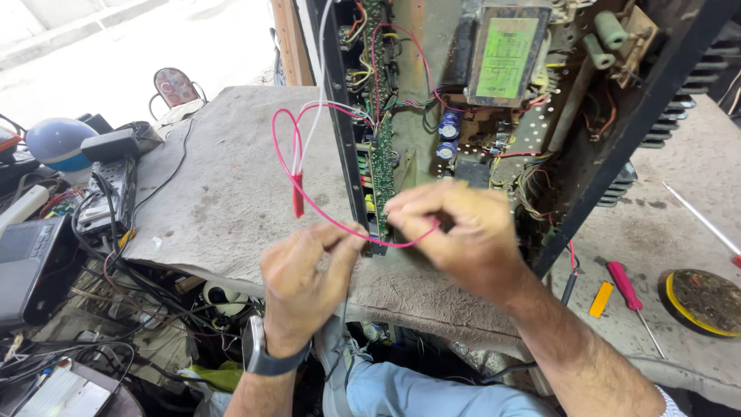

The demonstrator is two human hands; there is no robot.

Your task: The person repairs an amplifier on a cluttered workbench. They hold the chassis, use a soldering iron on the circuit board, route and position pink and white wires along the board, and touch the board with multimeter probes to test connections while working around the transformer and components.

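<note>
While both hands pinch one thin red wire (324, 218), it runs taut in front of the opened chassis (494, 116).
Left hand (305, 282) and right hand (463, 235) each have fingertips closed on the wire, a short span between them; its loop rises to the green circuit board (378, 116). Risk, as I judge it: a hard tug could strain the board joint or snag neighbouring leads. Wire glossy, flexible; bench cover (231, 201) grey, coarse, felt-like; red-handled screwdriver (627, 289) lies well apart.

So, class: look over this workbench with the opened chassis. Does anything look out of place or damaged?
The chassis stands open, its circuit board and wiring bare. A red wire loops loose out of it, pinched between the left hand and right hand. A red screwdriver lies loose on the stained bench cloth.
</note>
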